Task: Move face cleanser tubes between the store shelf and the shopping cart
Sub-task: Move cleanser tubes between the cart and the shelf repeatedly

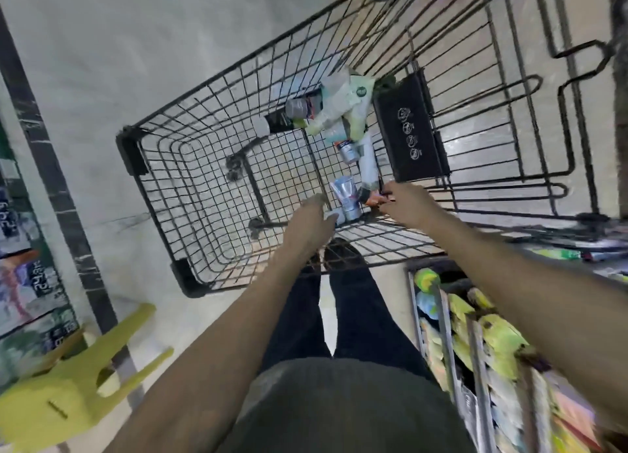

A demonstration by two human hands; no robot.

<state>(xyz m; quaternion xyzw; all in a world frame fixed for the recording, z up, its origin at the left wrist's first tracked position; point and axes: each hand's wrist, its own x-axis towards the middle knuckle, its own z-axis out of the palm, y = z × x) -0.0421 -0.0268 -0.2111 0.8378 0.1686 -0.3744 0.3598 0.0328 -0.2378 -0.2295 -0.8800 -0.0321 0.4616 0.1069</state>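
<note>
At the far left a store shelf (20, 276) of packaged goods is seen, blurred, with a yellow-green plastic stool (68, 395) lying beside it on the floor; neither is near the hands. Further right the black wire shopping cart (149, 181) is looked into from above, its left half bare mesh through which the floor tiles are seen. The left hand (311, 228) is extended over the near rim of the cart with fingers straight and loosely spread, nothing being gripped; it is judged to be held there ready to gather the silver and blue tube (348, 198) lying just beyond its fingertips on the basket floor. The face cleanser tubes (336, 119) are found heaped toward the right rear of the basket, light green, white, grey and black ones overlapping, presumably because they were dropped there one upon another. The right hand (404, 204) is lowered inside the cart with fingers curled round a small orange and dark item (373, 198), seemingly the cap end of a tube, though blur keeps this uncertain. Beyond it the folded black child-seat flap (407, 130) is set against the wire back, which narrows the reach to the pile. At the lower right a second shelf (475, 333) of green-yellow packs is seen close to the right forearm.
</note>
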